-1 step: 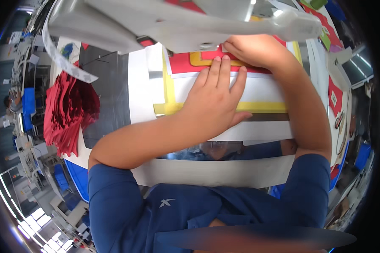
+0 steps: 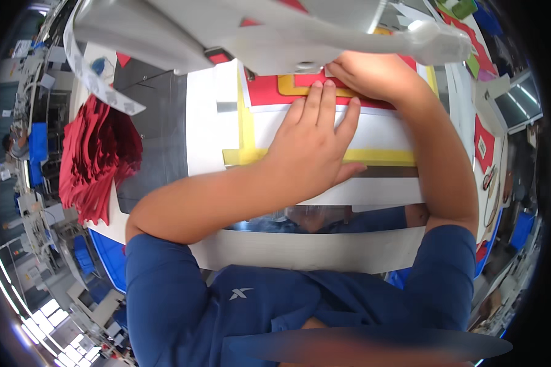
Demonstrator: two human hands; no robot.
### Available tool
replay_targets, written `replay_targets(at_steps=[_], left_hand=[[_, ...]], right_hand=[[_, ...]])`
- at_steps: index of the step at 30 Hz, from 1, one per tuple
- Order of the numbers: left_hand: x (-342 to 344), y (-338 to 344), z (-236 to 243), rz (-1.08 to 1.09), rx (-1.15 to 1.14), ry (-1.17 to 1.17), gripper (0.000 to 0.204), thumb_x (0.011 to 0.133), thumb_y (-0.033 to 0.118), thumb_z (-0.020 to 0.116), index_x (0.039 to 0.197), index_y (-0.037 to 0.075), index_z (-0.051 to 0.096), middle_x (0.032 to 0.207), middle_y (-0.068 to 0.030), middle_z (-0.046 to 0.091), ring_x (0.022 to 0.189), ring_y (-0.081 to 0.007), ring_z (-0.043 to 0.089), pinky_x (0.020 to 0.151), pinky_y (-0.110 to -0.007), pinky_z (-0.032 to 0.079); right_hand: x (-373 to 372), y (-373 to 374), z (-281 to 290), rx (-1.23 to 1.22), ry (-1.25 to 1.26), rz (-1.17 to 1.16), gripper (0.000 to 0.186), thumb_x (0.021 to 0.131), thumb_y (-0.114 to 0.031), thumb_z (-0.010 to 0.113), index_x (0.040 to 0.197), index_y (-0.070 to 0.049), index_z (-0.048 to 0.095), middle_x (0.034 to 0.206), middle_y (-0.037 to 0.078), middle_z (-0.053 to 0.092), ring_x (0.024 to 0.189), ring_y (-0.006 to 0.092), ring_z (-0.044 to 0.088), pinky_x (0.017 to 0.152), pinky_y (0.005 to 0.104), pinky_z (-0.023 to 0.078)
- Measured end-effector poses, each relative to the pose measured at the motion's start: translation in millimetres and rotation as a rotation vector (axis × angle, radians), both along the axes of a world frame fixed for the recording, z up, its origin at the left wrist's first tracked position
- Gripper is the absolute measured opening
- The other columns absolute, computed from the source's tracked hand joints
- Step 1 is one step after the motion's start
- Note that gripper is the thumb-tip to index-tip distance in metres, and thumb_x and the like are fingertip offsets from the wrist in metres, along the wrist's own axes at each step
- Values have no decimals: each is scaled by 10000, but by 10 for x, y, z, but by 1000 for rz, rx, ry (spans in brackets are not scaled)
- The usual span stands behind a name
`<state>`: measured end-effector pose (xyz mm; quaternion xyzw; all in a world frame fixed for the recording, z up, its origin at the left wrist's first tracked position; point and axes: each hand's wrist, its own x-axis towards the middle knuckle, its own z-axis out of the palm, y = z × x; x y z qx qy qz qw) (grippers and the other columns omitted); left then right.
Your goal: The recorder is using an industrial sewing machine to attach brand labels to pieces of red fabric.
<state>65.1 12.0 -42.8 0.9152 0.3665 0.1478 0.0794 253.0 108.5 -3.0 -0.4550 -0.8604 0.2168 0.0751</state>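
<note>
red fabric panel [image 2: 269,88] with yellow template frame [image 2: 246,131], upper centre of frame, on white table [image 2: 202,122]. left hand [image 2: 309,147] flat, fingers spread, pressing frame. right hand [image 2: 373,76] curled on panel's upper edge beneath sewing machine [image 2: 257,30]. red fabric stack [image 2: 98,156] at left.

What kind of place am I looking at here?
Most likely a garment sewing workshop. Both hands press a red fabric piece in a yellow-edged template under a white sewing machine; a stack of red cut fabric lies at the left, with more workstations beyond.
</note>
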Motion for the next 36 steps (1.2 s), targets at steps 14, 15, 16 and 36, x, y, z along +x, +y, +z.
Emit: replay_targets(at_steps=[14,15,16,36], left_hand=[[-105,42,-142,-23,92,10,903,921,664,706,1561,46,551,1484,-448,518,1403,-551,512,1118,-541,417],[-105,42,-141,-30,92,20,904,923,663,702,1564,43,548,1481,-450,519,1399,-553,514,1116,-541,418],[-105,43,-147,-25,92,12,904,923,663,702,1564,43,548,1481,-450,519,1399,-553,514,1116,-541,418],[-147,98,-114,-90,66,0,945,867,719,735,1489,19,613,1464,-463,526,1368,-556,514,1090,-525,417]], right_hand=[[46,137,-313,365,65,100,125,922,-92,636,916,2,718,894,203,713,857,449,659,792,532,538],[62,148,-316,363,55,119,119,921,-89,636,930,-1,715,900,210,710,858,455,654,786,532,538],[71,149,-313,362,48,125,119,921,-89,636,930,-1,715,900,210,710,858,455,654,786,532,538],[107,88,-309,277,-112,23,188,1006,-182,683,1116,-33,712,1029,189,738,917,428,686,801,497,553]])
